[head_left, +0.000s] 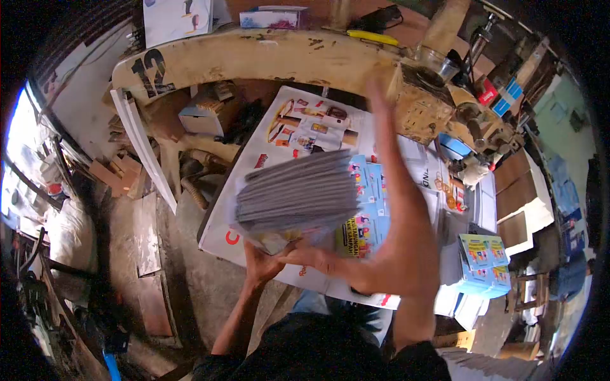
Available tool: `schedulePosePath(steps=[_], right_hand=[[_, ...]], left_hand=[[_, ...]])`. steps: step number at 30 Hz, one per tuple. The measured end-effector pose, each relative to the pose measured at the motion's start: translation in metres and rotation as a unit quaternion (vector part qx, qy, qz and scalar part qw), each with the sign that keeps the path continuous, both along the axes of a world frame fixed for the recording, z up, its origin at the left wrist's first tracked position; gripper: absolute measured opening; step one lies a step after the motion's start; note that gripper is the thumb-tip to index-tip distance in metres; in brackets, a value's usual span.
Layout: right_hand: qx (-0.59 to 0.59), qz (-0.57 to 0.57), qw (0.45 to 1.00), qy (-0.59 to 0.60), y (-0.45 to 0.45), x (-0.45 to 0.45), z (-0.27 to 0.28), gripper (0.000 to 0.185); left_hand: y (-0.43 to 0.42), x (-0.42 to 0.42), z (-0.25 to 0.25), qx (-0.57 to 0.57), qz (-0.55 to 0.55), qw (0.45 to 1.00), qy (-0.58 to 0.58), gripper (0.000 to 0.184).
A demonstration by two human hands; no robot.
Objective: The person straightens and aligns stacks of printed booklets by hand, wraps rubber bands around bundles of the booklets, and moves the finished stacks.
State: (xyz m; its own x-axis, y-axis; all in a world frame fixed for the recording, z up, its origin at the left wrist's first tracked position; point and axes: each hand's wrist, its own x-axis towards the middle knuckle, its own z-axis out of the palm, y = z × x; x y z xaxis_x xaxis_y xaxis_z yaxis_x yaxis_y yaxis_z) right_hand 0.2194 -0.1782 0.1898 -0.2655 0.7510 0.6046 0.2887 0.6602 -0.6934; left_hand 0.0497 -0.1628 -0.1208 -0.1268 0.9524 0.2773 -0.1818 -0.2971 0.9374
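Note:
A thick stack of grey-edged paper sheets (298, 193), slightly blurred, is tilted above the table's middle. My left hand (264, 261) grips its lower front edge from beneath, with most of the fingers hidden. My right hand (400, 247) is spread wide at the stack's right side, fingers stretched up and away, thumb pointing left near the stack's bottom edge. Whether the thumb touches the stack is unclear. Behind the right hand lie light-blue printed sheets (362, 238) with colourful figures, on a white printed board (254, 165) covering the table.
A beige curved machine frame (248, 60) marked 12 crosses behind the table. A yellow tool (372, 37) rests on it. More blue and yellow printed stacks (483, 276) stand at the table's right edge. Open brown cartons (521, 197) are farther right, and a white bar (143, 149) leans left.

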Motion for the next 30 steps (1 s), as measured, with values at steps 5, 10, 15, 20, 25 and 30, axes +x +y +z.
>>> schedulePosePath(steps=[5, 10, 15, 20, 25, 30], right_hand=[[0.116, 0.008, 0.904, -0.412, 0.012, -0.010, -0.010, 0.108], [0.200, -0.036, 0.893, -0.401, 0.015, 0.000, -0.010, 0.073], [0.128, -0.037, 0.918, -0.372, 0.014, 0.006, -0.004, 0.040], [-0.107, -0.064, 0.991, 0.038, -0.004, 0.031, -0.040, 0.051], [-0.366, -0.137, 0.918, -0.066, 0.009, 0.035, -0.169, 0.050], [-0.277, -0.062, 0.959, -0.017, 0.014, 0.034, -0.198, 0.040]], left_hand=[[-0.001, -0.001, 0.006, 0.066, -0.012, 0.997, 0.042, 0.083], [0.010, -0.012, 0.057, 0.028, -0.087, 0.962, 0.258, 0.047], [0.010, -0.072, -0.040, -0.132, -0.098, 0.986, 0.014, 0.047], [-0.064, -0.163, -0.007, -0.121, 0.051, 0.850, 0.510, 0.045], [-0.089, -0.173, 0.002, -0.195, 0.082, 0.974, 0.086, 0.045], [-0.056, -0.191, 0.036, -0.093, 0.086, 0.990, 0.054, 0.062]])
